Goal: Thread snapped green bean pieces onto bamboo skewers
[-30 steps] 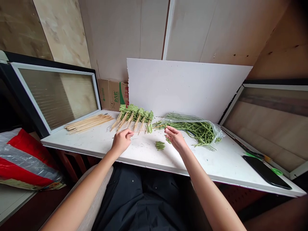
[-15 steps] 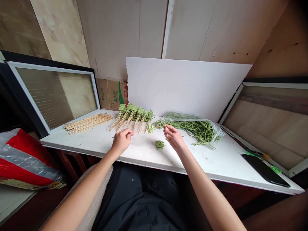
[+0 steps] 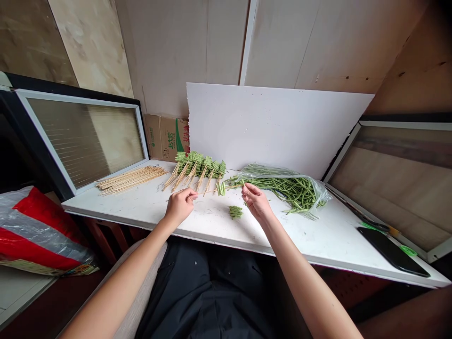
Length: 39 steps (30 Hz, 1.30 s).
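Observation:
My left hand [image 3: 181,204] is closed around one end of a bamboo skewer [image 3: 205,192], held level above the table. Several short pieces of green bean [image 3: 221,189] are threaded on the skewer between my hands. At its other end, my right hand [image 3: 255,199] pinches a short bean piece [image 3: 243,182] against the tip. Below, on the table, lies a small pile of cut bean pieces [image 3: 235,212]. Behind my left hand, finished bean skewers [image 3: 199,165] lie heaped with their bare sticks toward me.
Bare skewers [image 3: 132,180] lie at the left of the white table [image 3: 208,221]. Long green beans [image 3: 296,192] spill from a clear plastic bag [image 3: 319,190] at the right. A black phone [image 3: 391,251] and scissors [image 3: 374,225] lie near the right edge. A white board [image 3: 275,127] stands behind.
The whole view has shifted slightly. Both hands keep nearly the same pose, with the skewer between them and the bean piece at its tip.

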Available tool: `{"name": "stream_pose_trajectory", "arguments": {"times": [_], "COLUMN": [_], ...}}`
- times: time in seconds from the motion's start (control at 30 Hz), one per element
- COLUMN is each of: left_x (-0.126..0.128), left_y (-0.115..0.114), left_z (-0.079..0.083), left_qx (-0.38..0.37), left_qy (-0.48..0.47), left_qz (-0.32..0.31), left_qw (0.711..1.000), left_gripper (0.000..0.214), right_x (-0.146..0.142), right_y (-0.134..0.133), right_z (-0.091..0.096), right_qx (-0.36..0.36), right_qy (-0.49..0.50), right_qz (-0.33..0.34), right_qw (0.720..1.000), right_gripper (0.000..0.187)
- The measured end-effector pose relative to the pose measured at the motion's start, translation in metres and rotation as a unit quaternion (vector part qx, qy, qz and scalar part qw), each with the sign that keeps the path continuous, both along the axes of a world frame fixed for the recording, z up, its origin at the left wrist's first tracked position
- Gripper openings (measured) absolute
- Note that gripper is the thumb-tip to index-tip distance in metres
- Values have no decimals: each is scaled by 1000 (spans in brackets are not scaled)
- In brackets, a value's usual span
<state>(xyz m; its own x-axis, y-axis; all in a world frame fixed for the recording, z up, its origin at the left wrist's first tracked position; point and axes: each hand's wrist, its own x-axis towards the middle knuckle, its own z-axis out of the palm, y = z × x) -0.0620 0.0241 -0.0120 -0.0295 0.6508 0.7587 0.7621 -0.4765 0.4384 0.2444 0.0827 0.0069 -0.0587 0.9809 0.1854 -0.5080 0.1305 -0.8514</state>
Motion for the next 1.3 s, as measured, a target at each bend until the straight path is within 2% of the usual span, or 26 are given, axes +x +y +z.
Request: {"name": "stream_pose_trajectory", "arguments": {"times": [0.27, 0.67, 1.03, 1.3], "left_x": [0, -1, 3, 1], "left_y": [0, -3, -9, -7], "left_z": [1, 4, 8, 5], "left_qx": [-3, 21, 29, 48], "left_qy": [2, 33, 49, 55], "left_qz": [8, 16, 50, 47], "left_qw": [1000, 999, 997, 996], "left_gripper": [20, 23, 26, 28], "right_x": [-1, 1, -21, -31], "right_y": [-6, -5, -19, -25], "right_z": [5, 3, 4, 1], "right_qx": [13, -1, 24, 25], "right_qy": [-12, -60, -66, -69], "right_qz": [16, 13, -73, -90], "right_qw": [1000, 998, 995, 993], "right_gripper": [41, 40, 37, 37]}}
